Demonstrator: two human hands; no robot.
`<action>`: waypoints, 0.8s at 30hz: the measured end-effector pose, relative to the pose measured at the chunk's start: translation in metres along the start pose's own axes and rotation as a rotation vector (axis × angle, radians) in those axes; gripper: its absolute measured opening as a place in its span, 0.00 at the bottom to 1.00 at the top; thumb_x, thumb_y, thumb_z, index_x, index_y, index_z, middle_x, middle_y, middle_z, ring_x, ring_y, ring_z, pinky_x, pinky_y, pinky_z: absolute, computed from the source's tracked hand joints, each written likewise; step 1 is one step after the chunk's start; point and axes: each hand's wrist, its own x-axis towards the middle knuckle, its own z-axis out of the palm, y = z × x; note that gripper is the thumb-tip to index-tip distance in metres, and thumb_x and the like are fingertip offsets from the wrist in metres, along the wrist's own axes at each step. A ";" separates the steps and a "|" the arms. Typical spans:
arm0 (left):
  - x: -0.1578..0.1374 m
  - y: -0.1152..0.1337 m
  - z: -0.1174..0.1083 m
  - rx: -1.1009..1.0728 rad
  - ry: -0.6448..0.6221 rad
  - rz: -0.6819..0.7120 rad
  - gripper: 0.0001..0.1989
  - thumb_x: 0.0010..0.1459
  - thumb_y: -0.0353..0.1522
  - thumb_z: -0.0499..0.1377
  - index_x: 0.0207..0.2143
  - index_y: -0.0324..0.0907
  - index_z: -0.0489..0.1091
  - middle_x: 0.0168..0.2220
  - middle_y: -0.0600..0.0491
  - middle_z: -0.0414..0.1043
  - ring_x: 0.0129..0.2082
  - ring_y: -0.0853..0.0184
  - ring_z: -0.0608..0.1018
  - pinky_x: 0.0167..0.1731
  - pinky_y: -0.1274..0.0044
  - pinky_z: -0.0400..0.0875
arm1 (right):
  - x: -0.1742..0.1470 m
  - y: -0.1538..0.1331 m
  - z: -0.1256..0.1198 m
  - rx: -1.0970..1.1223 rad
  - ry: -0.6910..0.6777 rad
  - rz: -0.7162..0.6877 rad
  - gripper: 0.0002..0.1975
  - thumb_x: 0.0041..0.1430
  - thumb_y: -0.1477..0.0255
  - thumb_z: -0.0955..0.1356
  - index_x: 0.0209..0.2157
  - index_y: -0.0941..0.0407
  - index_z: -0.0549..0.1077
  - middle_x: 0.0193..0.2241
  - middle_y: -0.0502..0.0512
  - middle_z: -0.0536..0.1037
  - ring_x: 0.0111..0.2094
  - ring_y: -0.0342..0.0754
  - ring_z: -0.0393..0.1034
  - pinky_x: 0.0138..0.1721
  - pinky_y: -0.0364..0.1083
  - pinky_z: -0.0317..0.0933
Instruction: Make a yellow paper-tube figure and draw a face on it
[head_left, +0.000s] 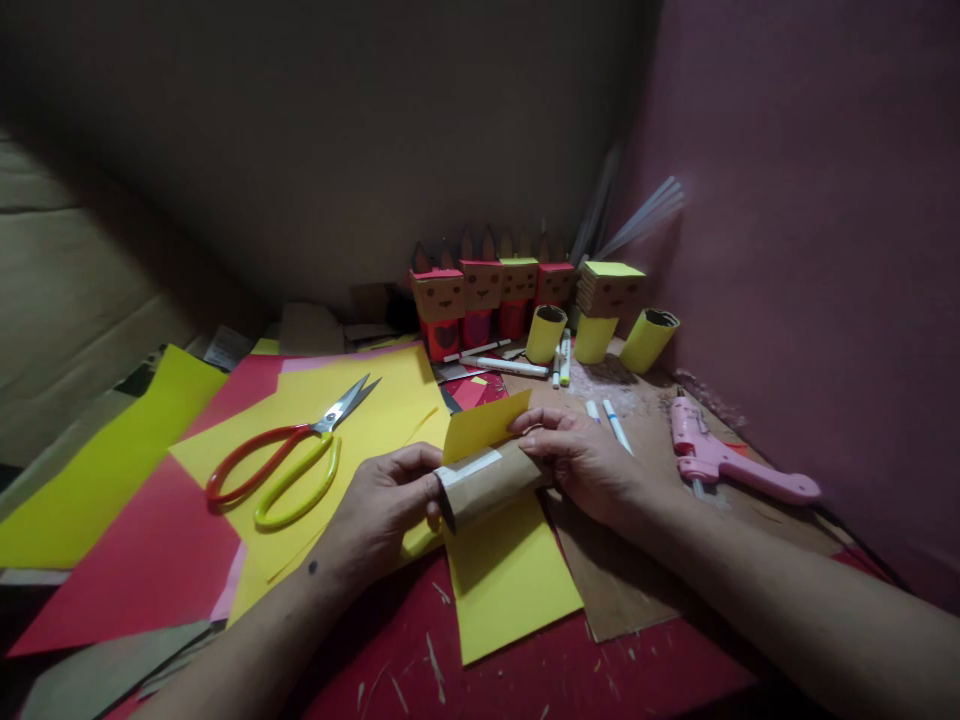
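Note:
A brown cardboard tube [491,492] lies across a strip of yellow paper [514,590], which shows both behind the tube and in front of it. My left hand [390,500] grips the tube's left end, thumb on the near side. At the right end, my right hand [574,455] holds the tube, its fingers also at the paper's far edge. A whitish strip runs along the tube's upper side. Left of my left hand, scissors [326,430] with one red and one yellow handle rest with blades slightly apart on yellow sheets [390,400].
A pink glue gun [701,450] lies on cardboard at the right. Yellow-wrapped tubes [547,335] and box-headed figures with drawn faces [480,285] stand at the back. Several markers [502,366] lie before them. Red paper [135,570] spreads leftward; clear sticks [645,215] lean near the wall.

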 end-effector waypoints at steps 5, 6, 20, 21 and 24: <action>-0.001 0.002 0.001 -0.007 0.017 0.012 0.08 0.40 0.32 0.72 0.25 0.39 0.80 0.23 0.56 0.74 0.23 0.72 0.71 0.28 0.79 0.69 | -0.003 -0.001 0.001 0.037 0.011 -0.022 0.16 0.31 0.74 0.76 0.28 0.55 0.76 0.22 0.49 0.73 0.24 0.44 0.60 0.28 0.45 0.49; -0.001 0.002 0.002 -0.018 0.022 0.016 0.08 0.39 0.32 0.73 0.25 0.39 0.80 0.24 0.55 0.75 0.24 0.71 0.72 0.28 0.79 0.69 | -0.004 -0.001 0.002 0.031 0.005 -0.021 0.16 0.31 0.74 0.76 0.28 0.55 0.76 0.23 0.49 0.74 0.25 0.44 0.62 0.28 0.45 0.51; 0.000 0.000 0.005 0.147 0.068 0.010 0.05 0.40 0.31 0.67 0.24 0.40 0.77 0.23 0.56 0.75 0.25 0.69 0.73 0.26 0.79 0.68 | -0.003 0.002 0.002 -0.065 -0.044 0.049 0.15 0.31 0.73 0.78 0.27 0.56 0.76 0.22 0.50 0.72 0.24 0.44 0.61 0.28 0.46 0.51; 0.001 -0.001 0.005 0.148 0.060 0.013 0.05 0.41 0.31 0.67 0.24 0.40 0.76 0.24 0.56 0.76 0.25 0.68 0.74 0.27 0.78 0.69 | -0.002 0.002 0.002 -0.069 -0.047 0.053 0.15 0.31 0.73 0.78 0.26 0.56 0.76 0.22 0.50 0.72 0.24 0.44 0.60 0.28 0.46 0.50; 0.002 -0.001 0.003 0.177 0.096 0.078 0.09 0.42 0.31 0.66 0.30 0.41 0.77 0.30 0.54 0.78 0.31 0.64 0.77 0.31 0.76 0.72 | -0.002 0.002 0.001 -0.061 -0.057 0.048 0.14 0.32 0.73 0.78 0.26 0.56 0.77 0.22 0.51 0.72 0.24 0.44 0.61 0.28 0.46 0.50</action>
